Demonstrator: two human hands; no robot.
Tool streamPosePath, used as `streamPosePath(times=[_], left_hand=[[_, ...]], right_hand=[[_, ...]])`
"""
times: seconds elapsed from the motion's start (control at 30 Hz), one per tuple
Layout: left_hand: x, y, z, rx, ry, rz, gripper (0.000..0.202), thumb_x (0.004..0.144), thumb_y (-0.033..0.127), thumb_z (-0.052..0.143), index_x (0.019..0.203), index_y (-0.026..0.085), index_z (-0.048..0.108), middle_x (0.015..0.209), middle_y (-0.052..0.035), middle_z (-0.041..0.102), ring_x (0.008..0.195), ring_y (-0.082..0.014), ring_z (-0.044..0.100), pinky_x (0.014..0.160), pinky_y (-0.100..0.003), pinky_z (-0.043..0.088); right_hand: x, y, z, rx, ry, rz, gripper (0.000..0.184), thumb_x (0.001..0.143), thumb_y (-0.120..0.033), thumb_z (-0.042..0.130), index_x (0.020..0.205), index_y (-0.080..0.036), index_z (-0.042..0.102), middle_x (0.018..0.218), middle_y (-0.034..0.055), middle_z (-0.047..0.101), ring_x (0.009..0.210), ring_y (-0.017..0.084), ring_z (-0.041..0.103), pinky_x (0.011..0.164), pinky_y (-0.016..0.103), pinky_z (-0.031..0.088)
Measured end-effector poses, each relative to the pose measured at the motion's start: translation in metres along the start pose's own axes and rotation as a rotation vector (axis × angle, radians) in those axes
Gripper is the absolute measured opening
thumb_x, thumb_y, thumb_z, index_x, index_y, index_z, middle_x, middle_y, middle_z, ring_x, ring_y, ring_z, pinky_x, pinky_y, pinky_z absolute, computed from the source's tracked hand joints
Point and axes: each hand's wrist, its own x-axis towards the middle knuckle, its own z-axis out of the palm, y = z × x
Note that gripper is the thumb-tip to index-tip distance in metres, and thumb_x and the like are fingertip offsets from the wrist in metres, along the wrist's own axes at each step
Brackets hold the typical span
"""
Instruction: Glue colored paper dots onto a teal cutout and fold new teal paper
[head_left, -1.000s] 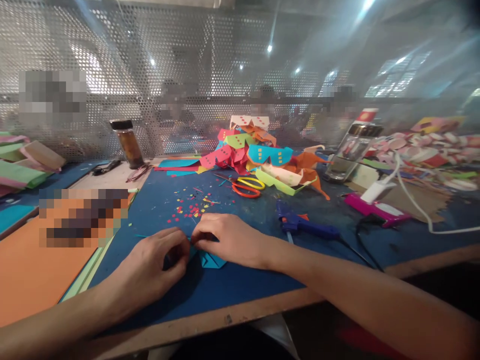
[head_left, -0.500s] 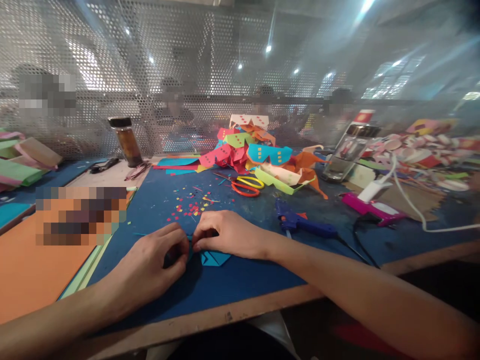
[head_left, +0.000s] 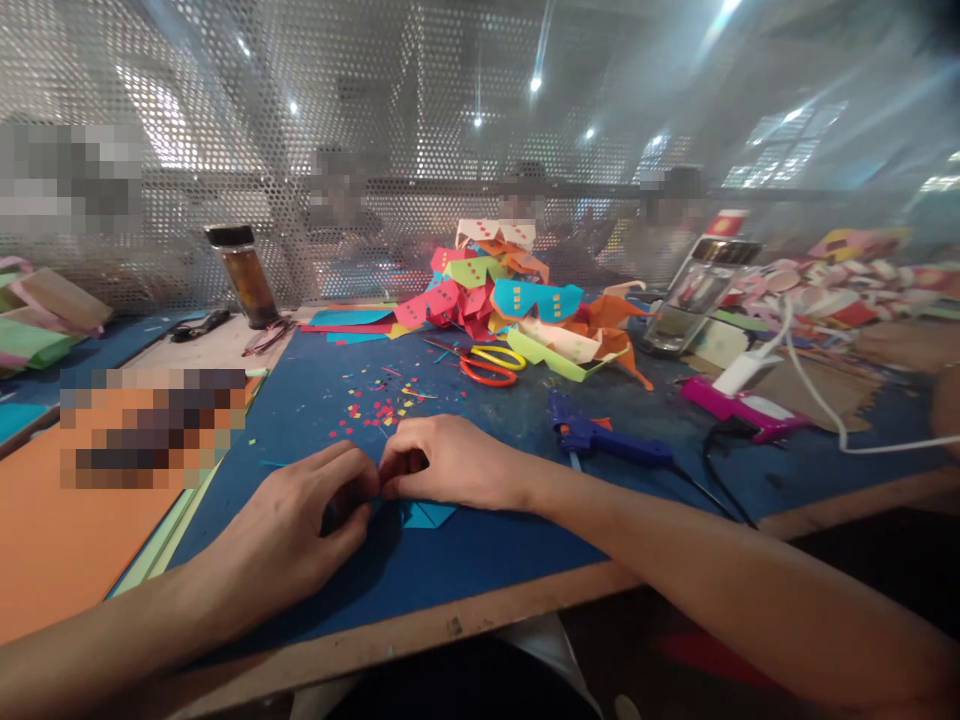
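Observation:
A small folded piece of turquoise paper (head_left: 424, 514) lies on the blue work mat (head_left: 465, 560). My left hand (head_left: 300, 525) and my right hand (head_left: 450, 463) meet over it, fingers curled and pinched on its upper left part. Most of the paper is hidden under both hands. Only its lower right corner shows below my right hand.
Beyond my hands lie tiny paper scraps (head_left: 371, 408), orange-handled scissors (head_left: 491, 366) and a blue glue gun (head_left: 600, 440). A heap of coloured folded paper pieces (head_left: 517, 300) sits at the back. A jar (head_left: 244, 275) stands left, a glass bottle (head_left: 697, 295) right, orange card (head_left: 60, 540) at left.
Both hands stay pinched on the turquoise paper and have shifted only slightly. The view has tilted a little.

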Motion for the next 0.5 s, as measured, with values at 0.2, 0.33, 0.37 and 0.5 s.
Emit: streamPosePath(times=[0.2,0.33,0.37,0.5], left_hand=[[-0.0035,-0.0036,-0.0012,0.014,-0.008,0.165,0.019,0.090,0.010,0.047,0.092,0.024,0.060,0.090,0.0005,0.065,0.079,-0.0158,0.061,0.070,-0.028,0.045],[-0.0047,-0.0044,-0.0035,0.049,-0.003,0.196,0.021,0.089,0.008,0.045,0.092,0.023,0.060,0.090,-0.0013,0.065,0.080,-0.0167,0.062,0.072,-0.029,0.046],[-0.0043,-0.0043,-0.0039,0.053,-0.001,0.202,0.022,0.089,0.007,0.045,0.092,0.022,0.060,0.089,-0.0015,0.065,0.079,-0.0167,0.062,0.071,-0.029,0.046],[-0.0024,-0.0042,-0.0049,0.065,-0.006,0.217,0.022,0.088,0.006,0.045,0.091,0.022,0.061,0.088,-0.0015,0.065,0.077,-0.0160,0.062,0.070,-0.028,0.047]], right_hand=[[-0.0002,-0.0004,0.0006,-0.008,0.010,-0.008,0.007,0.082,-0.022,0.073,0.088,-0.019,0.075,0.086,-0.0008,0.069,0.078,0.013,0.060,0.065,0.022,0.039],[0.0007,-0.0012,-0.0011,-0.025,0.005,-0.003,0.010,0.082,-0.022,0.072,0.090,-0.019,0.076,0.088,0.0000,0.070,0.077,0.013,0.061,0.066,0.022,0.039],[0.0013,-0.0015,-0.0021,-0.030,-0.006,0.000,0.011,0.082,-0.023,0.072,0.091,-0.018,0.076,0.088,0.0003,0.070,0.077,0.013,0.061,0.066,0.022,0.039],[0.0055,-0.0028,-0.0064,-0.051,-0.086,0.006,0.016,0.081,-0.028,0.073,0.093,-0.019,0.076,0.089,0.0004,0.071,0.079,0.013,0.062,0.066,0.022,0.040]])
